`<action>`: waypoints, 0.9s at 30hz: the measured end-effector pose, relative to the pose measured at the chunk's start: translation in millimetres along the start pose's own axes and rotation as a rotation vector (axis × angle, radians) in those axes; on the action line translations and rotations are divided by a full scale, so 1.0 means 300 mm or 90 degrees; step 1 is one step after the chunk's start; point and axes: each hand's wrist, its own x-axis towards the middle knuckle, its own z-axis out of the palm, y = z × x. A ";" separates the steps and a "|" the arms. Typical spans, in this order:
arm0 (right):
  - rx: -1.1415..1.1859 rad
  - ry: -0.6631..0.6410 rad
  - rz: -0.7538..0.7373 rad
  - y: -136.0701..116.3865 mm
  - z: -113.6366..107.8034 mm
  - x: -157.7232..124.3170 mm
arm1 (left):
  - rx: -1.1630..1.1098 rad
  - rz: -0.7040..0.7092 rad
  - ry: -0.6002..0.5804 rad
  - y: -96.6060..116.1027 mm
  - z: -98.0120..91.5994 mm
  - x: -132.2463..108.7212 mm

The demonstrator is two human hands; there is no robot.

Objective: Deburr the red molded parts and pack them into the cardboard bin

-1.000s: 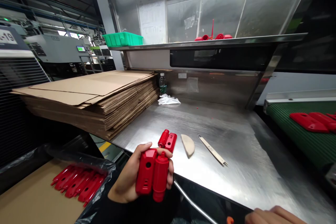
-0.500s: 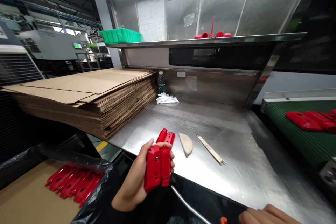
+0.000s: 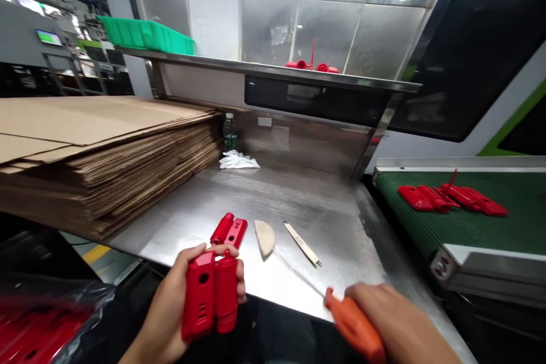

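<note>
My left hand is shut around a chunky red moulded plastic piece, held just off the near edge of the steel table. Beyond my fingers a red moulded end shows; I cannot tell whether it belongs to that piece. My right hand grips an orange-handled tool, and its thin metal shaft reaches left toward a pale half-round pad. A narrow beige forked scraper lies on the steel to the pad's right.
A tall stack of flat cardboard sheets stands at left. A water bottle and white gloves sit by the back wall. Red parts lie on a green conveyor belt at right. A green crate sits on the upper shelf.
My view has swung right. My right hand has risen into view with the orange-handled tool, and its shaft now lies over the table. The red piece has turned slightly in my left hand.
</note>
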 end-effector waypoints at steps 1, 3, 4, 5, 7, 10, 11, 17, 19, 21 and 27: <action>0.013 -0.031 0.046 0.050 0.012 0.027 | -0.041 -0.004 -0.022 -0.016 0.002 0.008; 0.008 -0.079 0.107 0.156 0.040 0.100 | -0.111 -0.012 -0.064 -0.046 0.008 0.021; -0.006 -0.083 0.120 0.205 0.054 0.141 | -0.135 -0.015 -0.079 -0.058 0.013 0.024; -0.021 -0.079 0.125 0.248 0.069 0.182 | -0.150 -0.014 -0.090 -0.068 0.019 0.026; -0.045 -0.059 0.127 0.307 0.095 0.256 | -0.162 0.000 -0.098 -0.082 0.032 0.027; -0.063 -0.034 0.122 0.329 0.128 0.333 | -0.175 0.030 -0.113 -0.094 0.049 0.028; -0.068 -0.026 0.118 0.322 0.139 0.349 | -0.178 0.036 -0.119 -0.097 0.053 0.029; -0.040 0.001 0.086 0.314 0.228 0.381 | -0.216 0.061 -0.113 -0.107 0.068 0.022; -0.015 0.020 0.098 0.342 0.241 0.370 | -0.238 0.077 -0.097 -0.107 0.071 0.014; -0.003 0.056 0.129 0.348 0.229 0.346 | -0.266 0.089 -0.080 -0.111 0.070 0.007; 0.642 0.092 0.085 -0.021 0.170 0.225 | -0.197 0.197 -0.104 -0.195 0.038 0.015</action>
